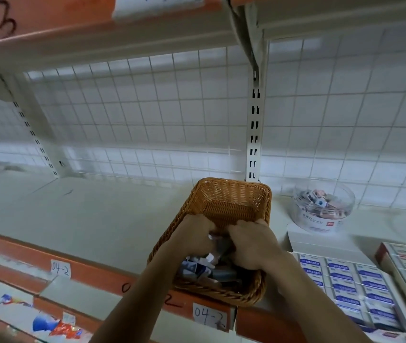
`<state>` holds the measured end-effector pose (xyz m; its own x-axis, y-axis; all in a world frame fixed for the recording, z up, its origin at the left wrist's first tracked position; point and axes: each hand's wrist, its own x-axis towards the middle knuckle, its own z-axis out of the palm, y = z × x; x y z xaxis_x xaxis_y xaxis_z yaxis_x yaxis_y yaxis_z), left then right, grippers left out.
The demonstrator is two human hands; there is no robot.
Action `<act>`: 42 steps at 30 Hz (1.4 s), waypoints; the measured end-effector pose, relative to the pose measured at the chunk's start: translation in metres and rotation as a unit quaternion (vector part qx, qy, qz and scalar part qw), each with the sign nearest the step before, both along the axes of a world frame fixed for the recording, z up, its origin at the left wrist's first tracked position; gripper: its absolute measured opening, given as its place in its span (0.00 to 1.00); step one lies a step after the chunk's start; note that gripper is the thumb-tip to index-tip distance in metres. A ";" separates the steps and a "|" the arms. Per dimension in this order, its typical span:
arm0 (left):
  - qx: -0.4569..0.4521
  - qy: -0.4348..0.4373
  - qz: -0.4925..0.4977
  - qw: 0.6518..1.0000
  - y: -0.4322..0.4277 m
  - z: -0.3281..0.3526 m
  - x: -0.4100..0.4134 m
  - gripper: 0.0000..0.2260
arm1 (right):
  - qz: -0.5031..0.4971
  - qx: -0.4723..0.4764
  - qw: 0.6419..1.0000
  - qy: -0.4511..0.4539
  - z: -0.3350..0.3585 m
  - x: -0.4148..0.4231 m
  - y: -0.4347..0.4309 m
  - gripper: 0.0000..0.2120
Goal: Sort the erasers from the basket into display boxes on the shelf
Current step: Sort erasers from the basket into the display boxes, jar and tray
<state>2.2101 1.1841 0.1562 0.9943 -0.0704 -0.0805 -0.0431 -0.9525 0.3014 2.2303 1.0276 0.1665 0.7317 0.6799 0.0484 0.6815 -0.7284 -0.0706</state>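
A white wire grid (172,115) backs the bay, and paper tags (210,316) (handwritten "04-2") mark the orange edge strip (93,271).

The scene is lit softly and evenly from above, with a cool tint and only faint shadows. Motion blur is seen throughout, strongest at the lower left. Straight lines are bowed by wide-angle distortion toward the edges. Mild glare is caught by the clear tub (323,206).

you have an orange-brown woven basket (231,201) on a pale grey-white shelf (85,219) with an orange front edge. your boxed erasers (345,280) show white wrappers with blue bands. the white back grid (172,120) forms squares.
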 end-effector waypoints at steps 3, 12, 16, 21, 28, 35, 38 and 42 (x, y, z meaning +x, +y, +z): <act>0.014 -0.022 -0.002 1.000 0.002 0.000 -0.001 0.04 | -0.005 0.018 1.000 0.001 0.002 -0.003 -0.003 0.10; -0.050 -0.162 0.025 0.985 -0.004 -0.007 -0.009 0.06 | -0.030 0.199 0.979 0.016 -0.002 -0.002 -0.006 0.08; -0.094 -0.207 0.031 0.973 -0.016 0.005 -0.011 0.06 | -0.022 0.362 0.931 0.044 0.002 -0.002 -0.017 0.07; -0.183 -0.206 0.019 0.961 -0.050 0.025 -0.013 0.08 | -0.054 0.475 0.873 0.096 0.015 -0.006 -0.052 0.13; -0.257 -0.217 0.017 0.941 -0.103 0.031 -0.010 0.14 | -0.139 0.565 0.810 0.069 0.015 -0.020 -0.124 0.17; -0.318 -0.164 -0.040 0.933 -0.163 0.035 -0.008 0.14 | -0.177 0.565 0.804 0.047 0.006 -0.034 -0.183 0.20; -0.349 -0.145 -0.049 0.925 -0.188 0.032 -0.007 0.15 | -0.199 0.565 0.798 0.061 0.000 -0.037 -0.206 0.17; -0.381 -0.106 -0.071 0.916 -0.223 0.027 -0.004 0.17 | -0.241 0.592 0.765 0.080 -0.008 -0.042 -0.238 0.20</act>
